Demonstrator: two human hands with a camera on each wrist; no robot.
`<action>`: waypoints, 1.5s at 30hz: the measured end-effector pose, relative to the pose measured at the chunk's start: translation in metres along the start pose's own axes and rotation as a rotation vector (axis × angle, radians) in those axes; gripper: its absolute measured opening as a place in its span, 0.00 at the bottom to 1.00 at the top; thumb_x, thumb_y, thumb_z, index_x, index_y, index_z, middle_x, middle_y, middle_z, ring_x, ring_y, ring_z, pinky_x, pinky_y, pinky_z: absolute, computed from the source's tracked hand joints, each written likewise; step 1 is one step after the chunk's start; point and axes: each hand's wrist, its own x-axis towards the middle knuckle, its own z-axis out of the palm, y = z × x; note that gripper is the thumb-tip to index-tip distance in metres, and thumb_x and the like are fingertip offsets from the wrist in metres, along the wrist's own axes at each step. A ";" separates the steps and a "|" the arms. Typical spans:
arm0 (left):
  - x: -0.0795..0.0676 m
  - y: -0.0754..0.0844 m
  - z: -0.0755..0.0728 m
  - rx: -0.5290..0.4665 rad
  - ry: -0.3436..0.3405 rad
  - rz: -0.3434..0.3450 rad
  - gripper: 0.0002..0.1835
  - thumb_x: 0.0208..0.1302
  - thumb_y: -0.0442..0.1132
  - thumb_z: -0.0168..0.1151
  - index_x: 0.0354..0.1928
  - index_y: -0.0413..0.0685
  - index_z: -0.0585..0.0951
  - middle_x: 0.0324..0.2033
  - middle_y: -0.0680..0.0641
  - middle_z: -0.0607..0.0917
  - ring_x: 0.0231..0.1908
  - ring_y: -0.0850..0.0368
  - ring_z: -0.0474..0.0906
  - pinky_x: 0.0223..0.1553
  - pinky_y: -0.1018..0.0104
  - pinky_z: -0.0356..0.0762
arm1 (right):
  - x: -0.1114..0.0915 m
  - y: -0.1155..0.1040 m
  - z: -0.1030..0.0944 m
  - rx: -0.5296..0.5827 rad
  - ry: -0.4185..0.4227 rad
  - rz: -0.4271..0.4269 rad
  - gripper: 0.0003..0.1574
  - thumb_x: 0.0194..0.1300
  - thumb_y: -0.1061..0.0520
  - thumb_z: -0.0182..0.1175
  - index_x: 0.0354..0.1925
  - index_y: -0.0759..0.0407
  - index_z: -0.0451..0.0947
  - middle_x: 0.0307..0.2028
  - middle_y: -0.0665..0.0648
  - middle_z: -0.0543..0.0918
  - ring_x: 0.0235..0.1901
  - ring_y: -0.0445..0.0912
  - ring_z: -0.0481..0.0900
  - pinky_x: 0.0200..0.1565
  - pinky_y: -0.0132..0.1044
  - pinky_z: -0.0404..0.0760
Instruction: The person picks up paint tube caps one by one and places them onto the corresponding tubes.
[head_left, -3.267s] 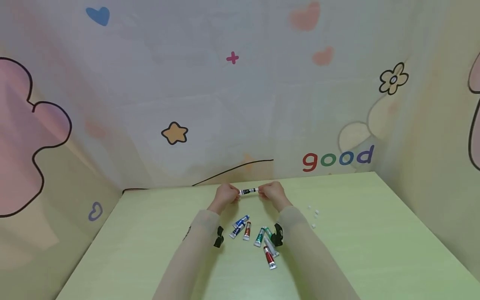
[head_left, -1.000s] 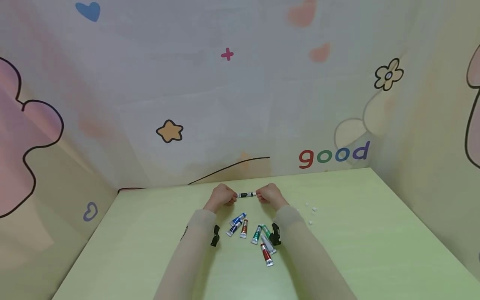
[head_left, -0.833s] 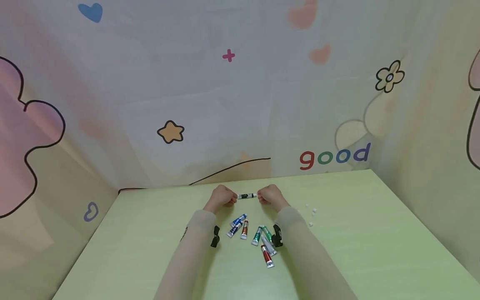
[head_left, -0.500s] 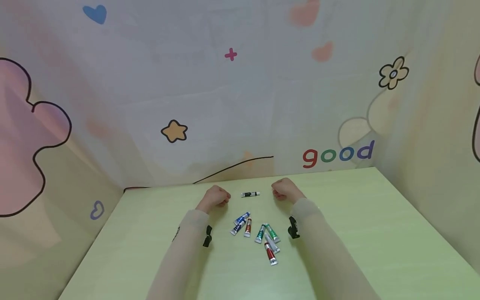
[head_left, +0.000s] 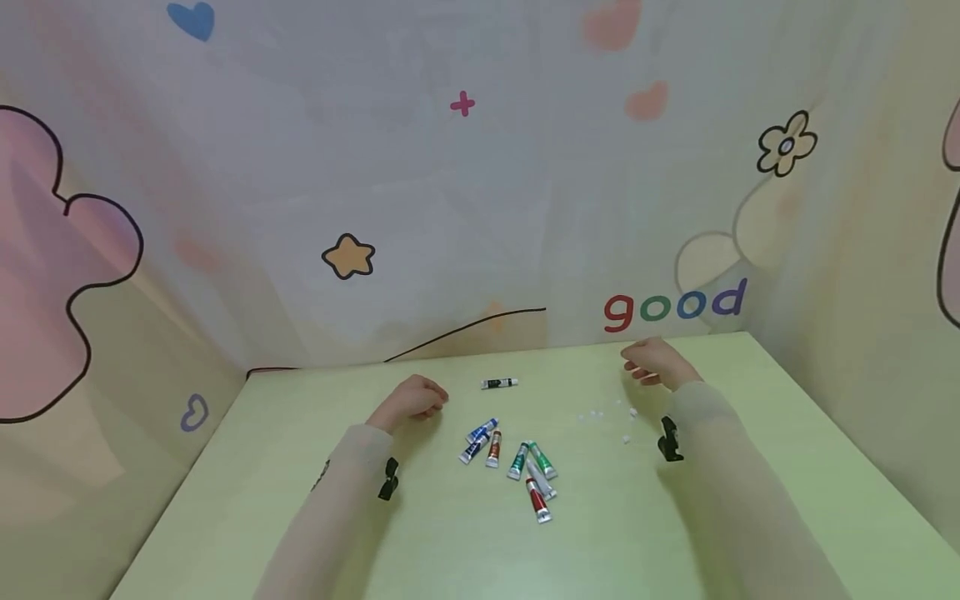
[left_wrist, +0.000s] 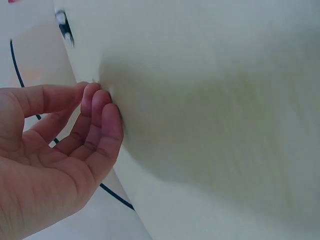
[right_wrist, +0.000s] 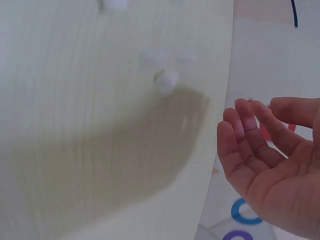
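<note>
Nothing in either grip! The left hand point(head_left: 414, 398) has its fingers loosely curled, tips drawn towards the thumb; the right hand point(head_left: 657, 363), far right, curves its fingers round air. And there's the black-labelled tube point(head_left: 499, 383), lying on the table point(head_left: 277, 450) between them, just right of the left hand and a touch farther, so the left is clearly nearer. Its long axis runs almost straight left to right, an end towards each hand. Small white pieces point(head_left: 632, 413) lie near-left of the right hand.
</note>
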 end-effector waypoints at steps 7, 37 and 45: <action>-0.014 0.006 0.017 0.039 -0.092 0.093 0.13 0.59 0.31 0.58 0.46 0.38 0.80 0.30 0.48 0.79 0.18 0.60 0.67 0.23 0.69 0.69 | -0.013 0.019 -0.027 -0.059 -0.012 0.011 0.32 0.71 0.53 0.45 0.61 0.77 0.58 0.50 0.72 0.72 0.45 0.59 0.73 0.47 0.48 0.73; -0.036 0.023 0.054 0.255 -0.046 0.229 0.10 0.53 0.30 0.66 0.39 0.43 0.81 0.30 0.50 0.78 0.32 0.55 0.72 0.35 0.63 0.73 | -0.015 0.028 0.018 -0.286 -0.060 -0.155 0.23 0.60 0.55 0.61 0.50 0.69 0.75 0.46 0.63 0.78 0.44 0.54 0.72 0.51 0.52 0.68; -0.039 0.025 0.053 0.226 -0.070 0.234 0.09 0.52 0.29 0.66 0.37 0.44 0.81 0.29 0.50 0.78 0.31 0.55 0.71 0.33 0.63 0.72 | -0.014 0.030 0.028 -0.325 -0.055 -0.175 0.16 0.59 0.56 0.62 0.43 0.65 0.78 0.44 0.61 0.78 0.43 0.54 0.70 0.50 0.52 0.67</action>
